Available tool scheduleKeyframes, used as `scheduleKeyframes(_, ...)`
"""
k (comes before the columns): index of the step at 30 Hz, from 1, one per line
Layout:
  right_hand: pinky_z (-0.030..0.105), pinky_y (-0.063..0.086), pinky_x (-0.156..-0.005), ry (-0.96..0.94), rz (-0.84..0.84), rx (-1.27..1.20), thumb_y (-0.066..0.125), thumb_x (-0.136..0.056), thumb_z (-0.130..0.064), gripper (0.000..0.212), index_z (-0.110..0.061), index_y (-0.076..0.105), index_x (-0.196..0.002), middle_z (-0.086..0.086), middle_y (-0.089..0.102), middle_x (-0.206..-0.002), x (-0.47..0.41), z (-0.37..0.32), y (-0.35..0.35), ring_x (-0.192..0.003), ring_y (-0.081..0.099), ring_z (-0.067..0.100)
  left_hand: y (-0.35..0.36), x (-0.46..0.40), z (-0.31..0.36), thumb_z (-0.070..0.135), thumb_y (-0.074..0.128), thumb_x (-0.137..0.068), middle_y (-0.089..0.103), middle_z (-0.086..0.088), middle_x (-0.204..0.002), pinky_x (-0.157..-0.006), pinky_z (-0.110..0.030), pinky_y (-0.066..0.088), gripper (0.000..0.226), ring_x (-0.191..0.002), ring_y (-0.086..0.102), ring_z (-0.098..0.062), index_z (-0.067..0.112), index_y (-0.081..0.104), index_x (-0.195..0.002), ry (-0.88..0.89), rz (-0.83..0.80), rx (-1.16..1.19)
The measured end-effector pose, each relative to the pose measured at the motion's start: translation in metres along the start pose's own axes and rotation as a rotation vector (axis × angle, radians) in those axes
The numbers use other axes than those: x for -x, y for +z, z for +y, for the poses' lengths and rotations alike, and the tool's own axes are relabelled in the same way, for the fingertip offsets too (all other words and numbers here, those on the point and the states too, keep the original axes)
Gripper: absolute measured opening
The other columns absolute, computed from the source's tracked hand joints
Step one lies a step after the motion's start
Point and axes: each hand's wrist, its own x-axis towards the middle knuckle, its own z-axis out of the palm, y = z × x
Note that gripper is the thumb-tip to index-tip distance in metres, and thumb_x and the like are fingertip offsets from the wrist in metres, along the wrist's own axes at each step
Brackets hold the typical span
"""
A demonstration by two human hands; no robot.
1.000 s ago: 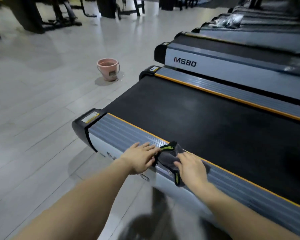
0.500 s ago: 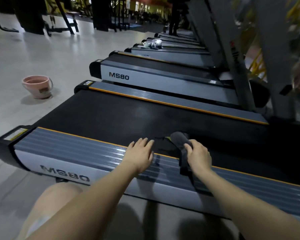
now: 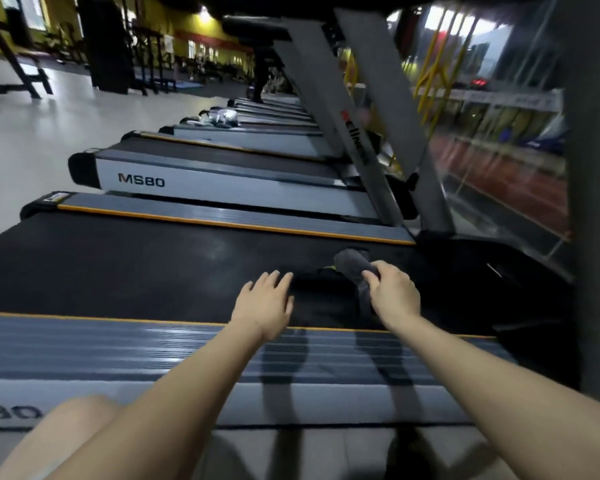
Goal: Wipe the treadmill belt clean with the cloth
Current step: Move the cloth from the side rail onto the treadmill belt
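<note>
On the black treadmill belt (image 3: 125, 268), toward its front end, lies the dark grey cloth (image 3: 352, 263), bunched up. The right hand (image 3: 392, 292) grips the cloth, fingers curled over its near edge. The left hand (image 3: 265, 303) rests flat on the belt just beside it, fingers straight and slightly spread, holding nothing. Both forearms cross the grey side rail (image 3: 101, 344) with its orange trim.

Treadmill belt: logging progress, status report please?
Right hand grips cloth on belt. Left hand open, flat beside it. Nothing blocking the belt.
</note>
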Motion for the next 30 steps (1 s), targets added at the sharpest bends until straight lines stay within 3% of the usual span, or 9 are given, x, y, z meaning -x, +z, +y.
scheduleKeyframes(6, 0.034, 0.041, -0.065, 0.082, 0.043, -0.017, 0.051, -0.099, -0.04, 0.019, -0.026, 0.063, -0.104, -0.001, 0.068, -0.102, 0.018, 0.054, -0.034, -0.092, 0.062, 0.028, -0.002, -0.011, 0.07, 0.046, 0.027, -0.104, 0.026, -0.002, -0.164, -0.12, -0.046, 0.022, 0.058, -0.153, 0.017, -0.025, 0.028, 0.018, -0.158, 0.113, 0.017, -0.083)
scheduleKeyframes(12, 0.034, 0.043, -0.064, 0.12, 0.029, 0.012, 0.05, -0.099, -0.042, 0.019, -0.028, 0.062, -0.105, -0.004, 0.067, -0.102, 0.004, 0.083, -0.024, -0.091, 0.062, 0.025, 0.007, -0.048, 0.09, 0.045, 0.028, -0.104, 0.028, -0.003, -0.163, -0.12, -0.047, 0.023, 0.057, -0.153, 0.018, -0.025, 0.027, 0.021, -0.158, 0.158, 0.046, -0.081)
scheduleKeyframes(17, 0.035, 0.046, -0.068, 0.108, 0.02, 0.049, 0.051, -0.099, -0.041, 0.021, -0.027, 0.063, -0.109, -0.004, 0.067, -0.105, -0.022, 0.104, 0.029, -0.094, 0.062, 0.026, 0.058, -0.089, 0.075, 0.046, 0.027, -0.104, 0.023, -0.003, -0.165, -0.121, -0.046, 0.022, 0.058, -0.154, 0.015, -0.025, 0.027, 0.018, -0.159, 0.193, -0.015, -0.092)
scheduleKeyframes(20, 0.034, 0.04, -0.067, 0.119, -0.012, 0.091, 0.052, -0.099, -0.04, 0.021, -0.026, 0.064, -0.109, -0.002, 0.067, -0.106, -0.05, 0.117, 0.073, -0.097, 0.062, 0.029, 0.097, -0.126, 0.062, 0.046, 0.029, -0.103, 0.022, -0.002, -0.166, -0.121, -0.046, 0.021, 0.059, -0.154, 0.015, -0.025, 0.028, 0.018, -0.159, 0.197, -0.048, -0.071)
scheduleKeyframes(30, 0.033, 0.037, -0.067, 0.133, -0.026, 0.206, 0.052, -0.099, -0.039, 0.025, -0.024, 0.064, -0.114, 0.005, 0.066, -0.108, -0.196, 0.197, 0.221, -0.099, 0.062, 0.032, 0.245, -0.287, 0.039, 0.048, 0.034, -0.1, 0.027, -0.002, -0.164, -0.121, -0.045, 0.023, 0.061, -0.153, 0.019, -0.024, 0.027, 0.025, -0.157, 0.276, -0.13, -0.024)
